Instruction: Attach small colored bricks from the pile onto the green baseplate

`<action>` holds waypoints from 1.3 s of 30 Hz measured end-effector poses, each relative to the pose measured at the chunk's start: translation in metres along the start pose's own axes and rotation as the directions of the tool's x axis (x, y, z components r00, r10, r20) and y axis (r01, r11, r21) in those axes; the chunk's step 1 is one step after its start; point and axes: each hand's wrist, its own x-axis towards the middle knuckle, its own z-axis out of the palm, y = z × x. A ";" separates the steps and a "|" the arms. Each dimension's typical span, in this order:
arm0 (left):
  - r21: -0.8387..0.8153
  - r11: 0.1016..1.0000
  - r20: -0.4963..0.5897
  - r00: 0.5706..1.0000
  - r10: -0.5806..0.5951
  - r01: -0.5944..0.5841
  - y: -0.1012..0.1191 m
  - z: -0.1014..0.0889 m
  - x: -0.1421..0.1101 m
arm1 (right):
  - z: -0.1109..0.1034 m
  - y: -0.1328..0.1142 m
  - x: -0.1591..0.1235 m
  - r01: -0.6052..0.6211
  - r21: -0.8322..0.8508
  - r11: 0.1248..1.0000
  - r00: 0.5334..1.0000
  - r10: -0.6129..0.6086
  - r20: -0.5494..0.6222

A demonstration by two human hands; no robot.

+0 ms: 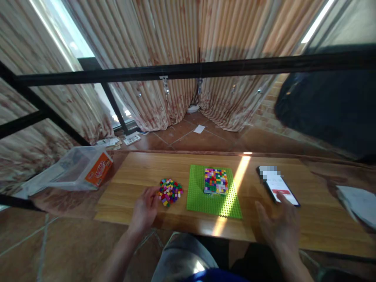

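At the left edge of a loose pile of small multicoloured toy bricks [170,192], my left hand [146,207] rests with slightly bent fingers, apparently holding nothing. A green studded baseplate [195,192] lies flat on the table between my hands. On it sits a square block of many-coloured bricks [216,180], right of the plate's middle and toward its far side. My right hand [280,225] is over the near end of a smartphone [279,186], thumb spread and a finger reaching to the lit screen near a red button. Whether that fingertip touches the glass is unclear.
The wooden table [132,168] carries the bricks, plate and phone. A clear plastic bin [73,168] with an orange label stands to the left. White papers [358,203] lie at the right. Beyond the table are a black metal rail [182,72] and patterned curtains [152,39].
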 end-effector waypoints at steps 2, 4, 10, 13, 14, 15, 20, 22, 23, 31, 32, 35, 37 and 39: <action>0.056 0.998 0.006 1.000 0.013 -0.013 -0.002 -0.002 0.001 | 0.009 -0.020 -0.004 0.016 0.079 0.997 0.998 -0.021 0.057; 0.098 0.995 0.016 1.000 0.020 -0.021 -0.002 -0.004 0.000 | 0.017 -0.035 -0.006 -0.005 0.119 0.993 0.995 -0.006 0.098; 0.209 0.978 0.083 0.996 -0.035 0.017 -0.002 -0.001 -0.007 | 0.027 -0.039 -0.010 -0.021 0.139 0.990 0.984 -0.004 0.178; 0.259 0.965 0.089 0.994 -0.068 0.043 -0.003 0.003 -0.007 | 0.026 -0.036 -0.012 -0.023 0.158 0.987 0.980 -0.009 0.200; 0.268 0.963 0.095 0.993 -0.067 0.039 -0.004 0.004 -0.006 | 0.026 -0.035 -0.012 -0.023 0.158 0.987 0.979 -0.010 0.205; 0.276 0.961 0.100 0.993 -0.061 0.031 -0.004 0.005 -0.005 | 0.026 -0.035 -0.013 -0.022 0.157 0.987 0.978 -0.011 0.206; 0.353 0.936 0.115 0.991 -0.063 0.018 0.001 0.007 0.000 | 0.029 -0.036 -0.013 -0.015 0.157 0.987 0.979 -0.017 0.202; 0.378 0.926 0.101 0.993 -0.065 0.022 0.002 0.008 0.001 | 0.030 -0.037 -0.013 -0.010 0.174 0.985 0.980 -0.025 0.197; 0.386 0.922 0.097 0.993 -0.061 0.019 0.003 0.008 0.001 | 0.030 -0.037 -0.013 -0.008 0.180 0.984 0.981 -0.027 0.193; 0.412 0.911 0.094 0.995 -0.031 -0.010 0.007 0.010 0.002 | 0.029 -0.039 -0.013 -0.022 0.176 0.984 0.979 -0.014 0.201; 0.411 0.911 0.096 0.995 -0.035 -0.008 0.008 0.010 0.002 | 0.029 -0.039 -0.013 -0.023 0.178 0.984 0.979 -0.014 0.203; 0.411 0.912 0.103 0.993 -0.049 0.002 0.011 0.010 0.004 | 0.030 -0.039 -0.014 -0.019 0.181 0.983 0.980 -0.018 0.200; 0.407 0.913 0.097 0.994 -0.048 0.004 0.012 0.011 0.005 | 0.031 -0.039 -0.014 -0.017 0.181 0.983 0.981 -0.019 0.193; 0.394 0.919 0.086 0.995 -0.044 0.007 0.010 0.011 0.006 | 0.031 -0.040 -0.013 -0.017 0.185 0.983 0.982 -0.019 0.188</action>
